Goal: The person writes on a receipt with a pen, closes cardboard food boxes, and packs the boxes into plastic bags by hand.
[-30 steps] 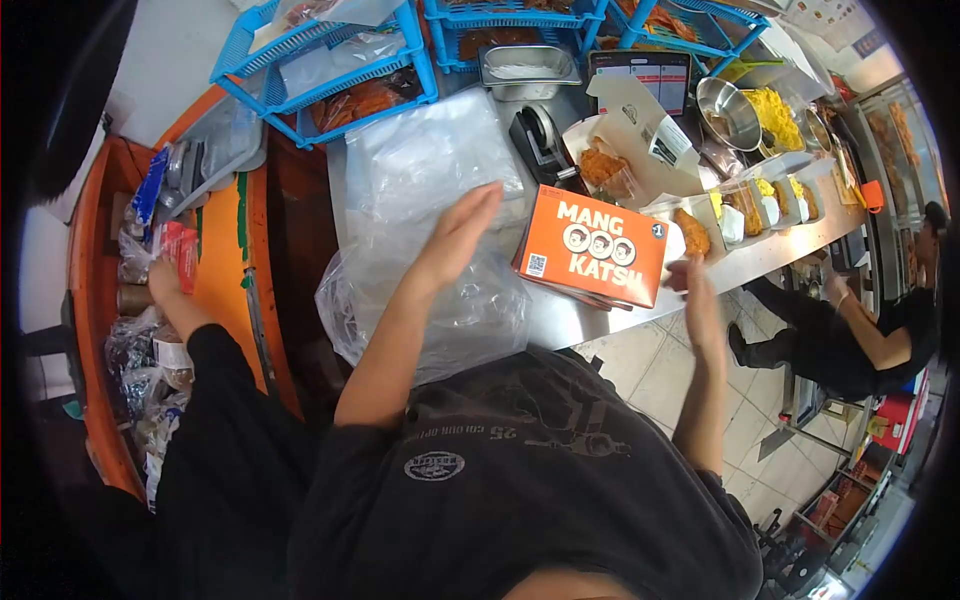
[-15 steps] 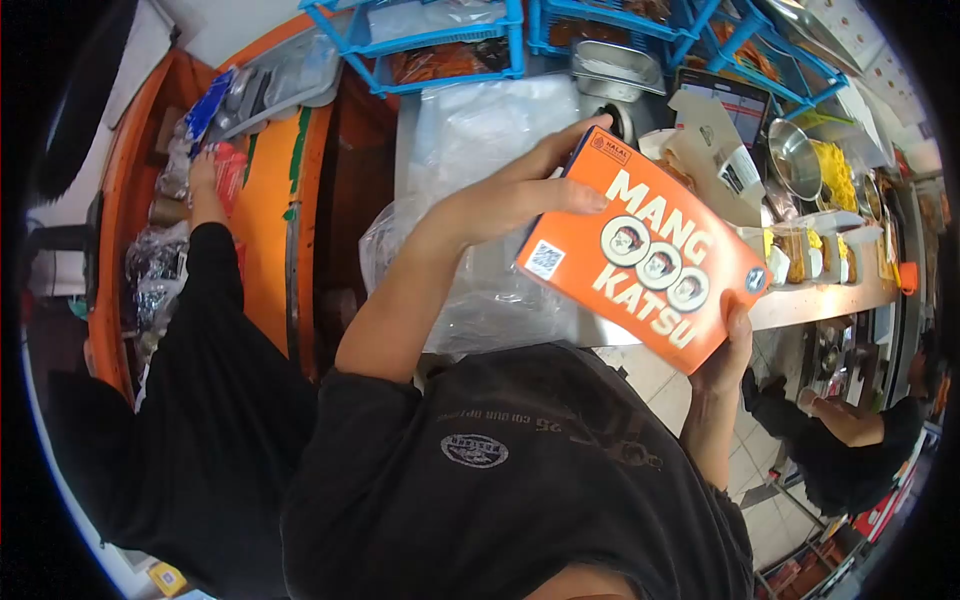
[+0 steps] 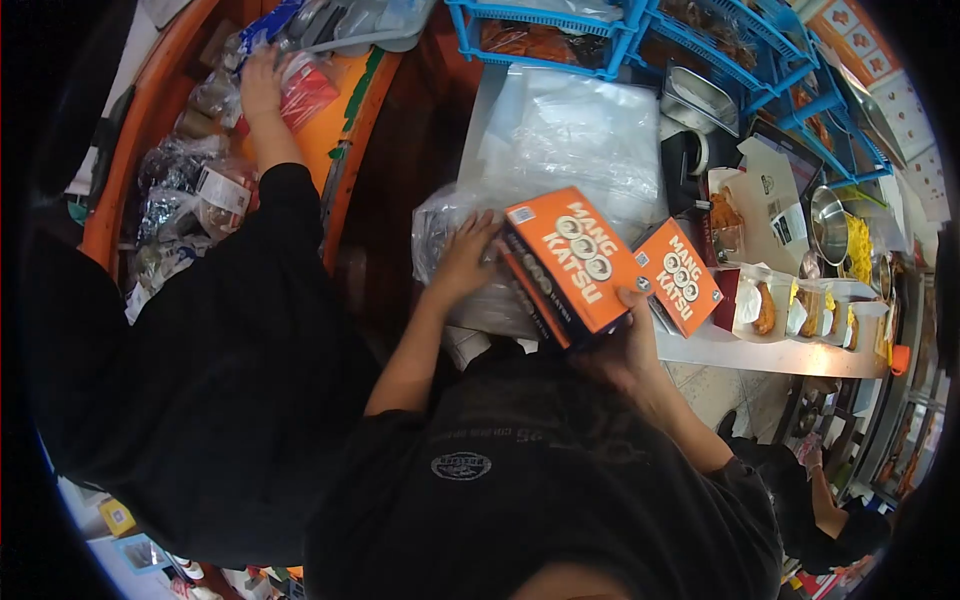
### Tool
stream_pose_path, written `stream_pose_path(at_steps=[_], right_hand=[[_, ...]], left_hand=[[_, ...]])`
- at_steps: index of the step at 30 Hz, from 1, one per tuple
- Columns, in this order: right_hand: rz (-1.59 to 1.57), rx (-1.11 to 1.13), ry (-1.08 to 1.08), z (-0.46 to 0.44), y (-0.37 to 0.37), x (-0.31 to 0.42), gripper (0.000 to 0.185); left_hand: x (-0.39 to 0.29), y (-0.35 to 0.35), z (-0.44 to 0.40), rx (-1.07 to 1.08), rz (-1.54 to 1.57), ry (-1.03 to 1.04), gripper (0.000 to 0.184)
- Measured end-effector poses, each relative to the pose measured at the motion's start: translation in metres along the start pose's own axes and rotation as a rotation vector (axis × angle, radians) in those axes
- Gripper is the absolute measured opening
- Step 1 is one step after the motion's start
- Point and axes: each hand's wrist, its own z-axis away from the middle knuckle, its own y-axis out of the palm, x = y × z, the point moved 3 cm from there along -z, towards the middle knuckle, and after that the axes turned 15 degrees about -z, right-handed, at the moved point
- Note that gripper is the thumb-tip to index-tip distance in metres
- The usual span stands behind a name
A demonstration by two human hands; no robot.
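Observation:
My right hand point(image 3: 632, 340) grips a stack of what looks like two orange takeaway boxes point(image 3: 577, 258), printed "MANG KATSU" on top, with the thumb over the near right corner. The dark sides show lettering twice. My left hand point(image 3: 466, 258) is at the stack's left side, fingers stretched out over clear plastic bags point(image 3: 570, 130); whether its fingertips touch the box is unclear. A second orange box point(image 3: 680, 278) sits just right of the stack, by the counter's edge.
Open boxes with fried food point(image 3: 765, 305) line the counter at right, near a metal bowl point(image 3: 828, 225) and tape dispenser point(image 3: 684, 165). Blue racks point(image 3: 550, 38) stand behind. At left, a co-worker's hand point(image 3: 262, 85) touches red packaging; another person point(image 3: 800, 490) is at lower right.
The single box held up in both hands is gone from that pose. A stack is now in my right hand, another box lies beside it, and my left hand has moved down-left. The view has shifted.

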Motion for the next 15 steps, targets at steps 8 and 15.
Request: stream_pose_path(at_steps=[8,15], right_hand=[[-0.062,-0.15,-0.348,-0.032,-0.024,-0.01,0.081],[0.186,-0.149,-0.216,-0.036,-0.079,-0.003,0.096]], left_hand=[[-0.066,0.013,0.033,0.399,0.164,-0.428,0.123],[-0.075,-0.03,0.021,0.67,-0.12,-0.376,0.144]])
